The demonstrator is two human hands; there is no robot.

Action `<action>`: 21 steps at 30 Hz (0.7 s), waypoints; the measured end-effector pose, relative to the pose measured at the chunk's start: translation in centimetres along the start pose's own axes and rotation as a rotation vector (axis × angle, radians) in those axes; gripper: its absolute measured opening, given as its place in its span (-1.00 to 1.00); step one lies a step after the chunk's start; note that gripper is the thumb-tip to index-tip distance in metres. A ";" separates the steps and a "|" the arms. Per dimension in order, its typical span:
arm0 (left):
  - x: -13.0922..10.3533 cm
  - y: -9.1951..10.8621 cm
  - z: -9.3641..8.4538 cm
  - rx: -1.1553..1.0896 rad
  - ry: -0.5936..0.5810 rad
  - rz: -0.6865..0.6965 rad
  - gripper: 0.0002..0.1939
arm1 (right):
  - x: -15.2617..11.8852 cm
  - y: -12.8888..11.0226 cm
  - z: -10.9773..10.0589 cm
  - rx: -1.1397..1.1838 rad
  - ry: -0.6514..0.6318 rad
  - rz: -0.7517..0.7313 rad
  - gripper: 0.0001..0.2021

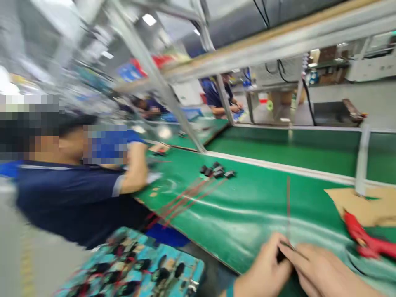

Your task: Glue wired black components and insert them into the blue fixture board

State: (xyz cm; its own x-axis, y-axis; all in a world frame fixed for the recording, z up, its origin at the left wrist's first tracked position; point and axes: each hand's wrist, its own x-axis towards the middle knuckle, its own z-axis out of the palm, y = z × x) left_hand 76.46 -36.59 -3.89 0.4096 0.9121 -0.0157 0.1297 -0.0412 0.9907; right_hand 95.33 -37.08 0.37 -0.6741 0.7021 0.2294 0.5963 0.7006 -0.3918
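While hands [321, 264] hold dark part [281, 255], table edge [214, 255] near (red tool [360, 233] apart).

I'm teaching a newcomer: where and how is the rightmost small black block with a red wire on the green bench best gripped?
Probably by the body of the small black block, from the right: other black blocks sit on its left, and its thin red wire trails toward the lower left.

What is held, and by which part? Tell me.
A small dark piece, held in the left grip and right grip; fingers hide which part.
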 end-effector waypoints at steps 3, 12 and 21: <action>0.6 1.5 -0.8 -0.117 0.106 -0.088 -0.82 | -1.6 -0.6 -4.1 0.086 0.101 0.126 -0.45; 1.6 -0.4 -1.8 -0.283 0.083 -0.244 -0.56 | -11.4 4.5 -11.0 -0.347 0.070 0.515 -0.57; 3.2 0.3 0.6 -0.621 0.068 -0.243 -0.43 | -14.5 9.1 -7.1 -0.601 0.103 0.366 -0.46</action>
State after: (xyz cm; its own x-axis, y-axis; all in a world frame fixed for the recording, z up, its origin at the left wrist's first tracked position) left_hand 78.37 -33.98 -3.72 0.3742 0.8903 -0.2597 -0.3407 0.3924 0.8543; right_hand 113.62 -40.02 -0.21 -0.3576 0.8935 0.2718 0.9338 0.3456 0.0924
